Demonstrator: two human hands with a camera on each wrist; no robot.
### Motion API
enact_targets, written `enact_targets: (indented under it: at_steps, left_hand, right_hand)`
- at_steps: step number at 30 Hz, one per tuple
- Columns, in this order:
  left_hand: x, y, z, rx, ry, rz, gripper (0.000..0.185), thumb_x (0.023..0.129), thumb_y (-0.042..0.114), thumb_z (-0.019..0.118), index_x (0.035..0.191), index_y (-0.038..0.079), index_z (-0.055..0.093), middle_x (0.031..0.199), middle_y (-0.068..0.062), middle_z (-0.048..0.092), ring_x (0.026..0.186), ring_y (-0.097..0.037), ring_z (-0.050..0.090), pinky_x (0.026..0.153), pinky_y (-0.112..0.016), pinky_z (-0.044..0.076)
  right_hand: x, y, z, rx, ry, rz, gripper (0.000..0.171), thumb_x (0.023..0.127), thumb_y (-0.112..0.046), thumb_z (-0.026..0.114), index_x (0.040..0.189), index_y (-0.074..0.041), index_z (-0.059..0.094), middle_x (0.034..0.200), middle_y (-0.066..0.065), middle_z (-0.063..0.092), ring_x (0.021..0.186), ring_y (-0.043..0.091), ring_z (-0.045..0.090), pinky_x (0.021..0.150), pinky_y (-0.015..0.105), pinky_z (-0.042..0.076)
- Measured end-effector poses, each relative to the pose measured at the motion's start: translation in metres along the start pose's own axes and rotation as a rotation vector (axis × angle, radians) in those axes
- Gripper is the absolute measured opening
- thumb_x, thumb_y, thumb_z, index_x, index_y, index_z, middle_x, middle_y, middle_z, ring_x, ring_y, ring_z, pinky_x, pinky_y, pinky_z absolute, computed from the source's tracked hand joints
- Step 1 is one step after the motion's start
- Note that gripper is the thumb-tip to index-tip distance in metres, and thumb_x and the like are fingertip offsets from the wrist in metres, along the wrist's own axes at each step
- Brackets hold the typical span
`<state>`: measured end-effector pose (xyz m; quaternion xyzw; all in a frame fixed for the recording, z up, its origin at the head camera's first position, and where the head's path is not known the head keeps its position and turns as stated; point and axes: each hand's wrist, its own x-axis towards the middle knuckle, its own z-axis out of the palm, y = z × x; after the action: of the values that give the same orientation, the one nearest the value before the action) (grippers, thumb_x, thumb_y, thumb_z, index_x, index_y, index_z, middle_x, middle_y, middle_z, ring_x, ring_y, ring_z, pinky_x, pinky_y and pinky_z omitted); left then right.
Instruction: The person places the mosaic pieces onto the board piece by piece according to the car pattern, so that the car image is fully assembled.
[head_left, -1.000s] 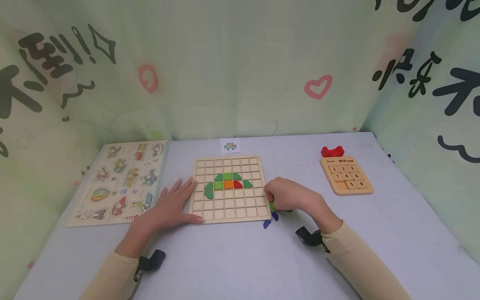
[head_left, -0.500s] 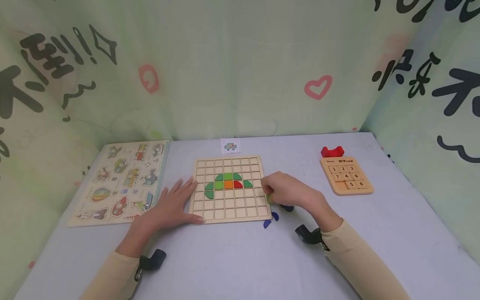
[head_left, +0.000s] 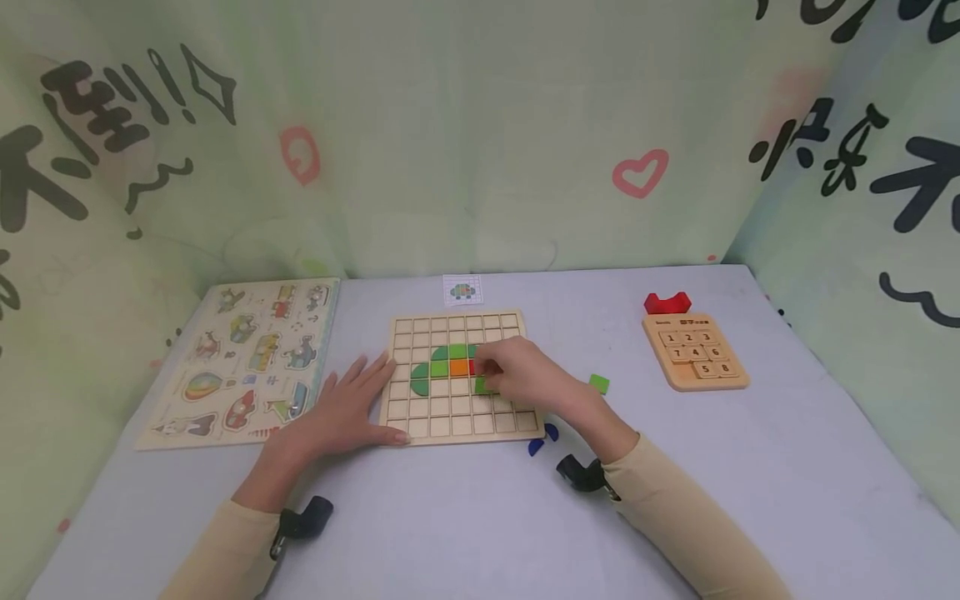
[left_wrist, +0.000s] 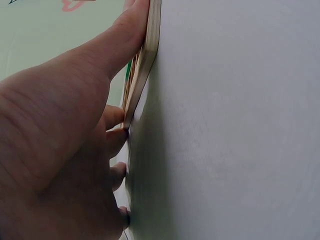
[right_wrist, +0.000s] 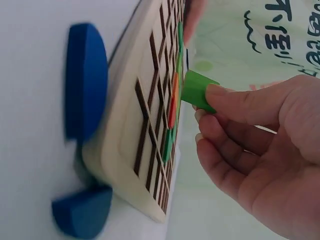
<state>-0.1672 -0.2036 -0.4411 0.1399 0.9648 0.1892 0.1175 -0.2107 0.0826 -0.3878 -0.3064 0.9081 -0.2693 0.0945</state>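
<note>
Right hand (head_left: 525,379) pinching a green block (right_wrist: 197,91) between thumb and fingertips, poised just over the grid board (head_left: 457,425), beside the coloured pieces near its middle. Left hand (head_left: 337,412) flat and relaxed, fingers straight, pressing the board's left edge, thumb along the near edge. Partly done, by the look of it: a small cluster of green tiles (head_left: 431,369) with one orange (head_left: 458,367) and one red seated in the centre rows, most cells bare. Left over: a loose green block (head_left: 599,383) on the table right of the board, two blue pieces (head_left: 542,440) touching the board's near right corner. Board pale wood, smooth, dark-lined square cells; blue pieces matte, quarter-round and half-round. Further out: small pattern card (head_left: 461,290) behind the board, animal puzzle (head_left: 247,362) left, number slider (head_left: 695,352) right with a red block (head_left: 666,302) behind it.
</note>
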Motion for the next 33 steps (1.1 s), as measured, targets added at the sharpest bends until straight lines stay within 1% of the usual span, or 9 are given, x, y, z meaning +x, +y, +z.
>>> enact_targets:
  at_steps: [3, 6, 10, 15, 19, 24, 27, 30, 33]
  left_hand:
    - [-0.001, 0.000, -0.002, -0.001, 0.000, -0.006, 0.122, 0.068, 0.075, 0.072, 0.160, 0.014, 0.019, 0.169, -0.008, 0.013, 0.155, -0.041, 0.005, 0.118, -0.072, 0.004]
    - [-0.001, -0.001, -0.002, 0.001, -0.001, -0.011, 0.122, 0.069, 0.075, 0.072, 0.160, 0.014, 0.019, 0.169, -0.007, 0.013, 0.155, -0.041, 0.005, 0.119, -0.072, 0.004]
    - [-0.001, -0.001, -0.002, 0.000, -0.001, -0.009, 0.122, 0.068, 0.076, 0.071, 0.160, 0.015, 0.018, 0.169, -0.006, 0.012, 0.155, -0.040, 0.004, 0.119, -0.072, 0.005]
    - [0.000, -0.001, -0.001, -0.008, 0.001, -0.005, 0.123, 0.068, 0.078, 0.070, 0.160, 0.016, 0.018, 0.169, -0.007, 0.012, 0.155, -0.040, 0.004, 0.118, -0.072, 0.005]
    - [0.000, 0.000, -0.002, -0.004, -0.001, -0.001, 0.123, 0.068, 0.077, 0.071, 0.160, 0.015, 0.018, 0.169, -0.007, 0.012, 0.155, -0.040, 0.005, 0.118, -0.073, 0.005]
    - [0.000, 0.002, -0.002, 0.002, -0.003, -0.001, 0.122, 0.069, 0.077, 0.070, 0.160, 0.015, 0.018, 0.169, -0.007, 0.013, 0.155, -0.040, 0.005, 0.118, -0.073, 0.006]
    - [0.001, 0.002, -0.001, 0.000, -0.002, -0.004, 0.122, 0.069, 0.077, 0.071, 0.160, 0.015, 0.019, 0.169, -0.007, 0.012, 0.155, -0.040, 0.005, 0.118, -0.072, 0.006]
    - [0.000, 0.003, -0.002, 0.000, -0.004, -0.008, 0.122, 0.068, 0.077, 0.071, 0.160, 0.015, 0.018, 0.169, -0.006, 0.012, 0.156, -0.039, 0.004, 0.118, -0.072, 0.006]
    - [-0.001, 0.003, -0.002, 0.000, -0.004, -0.005, 0.122, 0.069, 0.076, 0.071, 0.160, 0.015, 0.018, 0.169, -0.007, 0.012, 0.155, -0.040, 0.004, 0.118, -0.073, 0.006]
  right_hand:
    - [0.007, -0.006, 0.006, 0.017, 0.009, -0.020, 0.011, 0.087, 0.001, 0.071, 0.092, -0.010, 0.071, 0.087, 0.003, 0.070, 0.077, 0.016, 0.055, 0.071, 0.026, 0.050]
    - [0.014, -0.011, 0.011, 0.025, 0.016, -0.035, 0.008, 0.086, -0.001, 0.072, 0.090, -0.008, 0.072, 0.084, 0.001, 0.069, 0.075, 0.014, 0.055, 0.071, 0.026, 0.050]
    - [0.024, -0.017, 0.017, 0.039, 0.024, -0.050, 0.006, 0.087, -0.002, 0.071, 0.088, -0.008, 0.071, 0.080, 0.000, 0.067, 0.074, 0.014, 0.056, 0.069, 0.026, 0.049]
    - [0.032, -0.021, 0.023, 0.058, 0.034, -0.051, 0.006, 0.088, -0.003, 0.070, 0.087, -0.008, 0.070, 0.081, 0.000, 0.067, 0.074, 0.014, 0.057, 0.069, 0.026, 0.050]
    - [0.037, -0.025, 0.028, 0.045, 0.048, -0.051, 0.007, 0.088, -0.001, 0.069, 0.085, -0.007, 0.071, 0.079, 0.000, 0.067, 0.073, 0.014, 0.056, 0.067, 0.025, 0.049]
    - [0.039, -0.027, 0.034, 0.003, 0.035, -0.038, 0.011, 0.089, -0.001, 0.067, 0.084, -0.009, 0.071, 0.078, -0.002, 0.068, 0.071, 0.012, 0.055, 0.065, 0.023, 0.048]
    - [0.038, -0.028, 0.035, -0.043, 0.035, -0.043, 0.013, 0.089, 0.001, 0.066, 0.086, -0.010, 0.073, 0.081, -0.002, 0.069, 0.074, 0.012, 0.058, 0.070, 0.025, 0.051]
    - [0.036, -0.029, 0.036, -0.085, 0.030, -0.038, 0.017, 0.087, 0.004, 0.066, 0.090, -0.007, 0.078, 0.089, 0.002, 0.072, 0.086, 0.015, 0.064, 0.080, 0.028, 0.056]
    - [0.034, -0.029, 0.036, -0.125, 0.020, -0.034, 0.022, 0.085, 0.006, 0.065, 0.096, -0.007, 0.080, 0.097, 0.005, 0.073, 0.097, 0.019, 0.067, 0.089, 0.032, 0.057]
